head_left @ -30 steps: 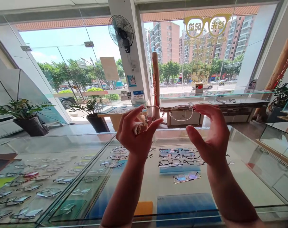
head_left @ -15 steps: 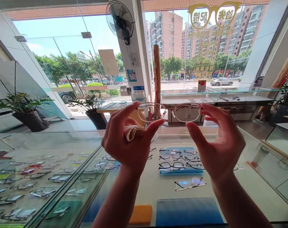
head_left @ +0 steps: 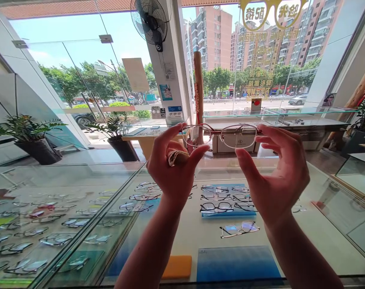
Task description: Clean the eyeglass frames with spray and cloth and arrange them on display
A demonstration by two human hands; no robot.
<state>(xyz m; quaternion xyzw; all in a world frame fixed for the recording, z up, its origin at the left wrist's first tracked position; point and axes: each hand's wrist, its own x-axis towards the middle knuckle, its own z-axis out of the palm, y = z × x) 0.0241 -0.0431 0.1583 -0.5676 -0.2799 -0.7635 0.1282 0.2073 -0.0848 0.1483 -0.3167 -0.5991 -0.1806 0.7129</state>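
Observation:
A pair of thin-rimmed eyeglasses (head_left: 239,147) is held up above the glass counter, its lenses facing the window. My left hand (head_left: 177,172) pinches the left rim between thumb and index finger. Tucked in that same hand's curled fingers is a folded pale cloth (head_left: 174,158). At the other end, my right hand (head_left: 275,174) grips the right rim with thumb and fingers. Through the lenses I see the far showcase and the wooden post. The temples of the glasses are hard to make out.
Below my hands, the glass display counter (head_left: 293,249) holds rows of eyeglass frames (head_left: 216,207), a blue gradient board (head_left: 236,265) and an orange pad (head_left: 178,267). Another case of frames (head_left: 57,239) is at left. Beyond stand potted plants (head_left: 35,140), a wooden post (head_left: 197,86) and a wall fan (head_left: 151,24).
The glasses have risen slightly, and the left rim has turned and shifted a little to the right. My left hand has moved right and up with the cloth; my right hand has barely moved.

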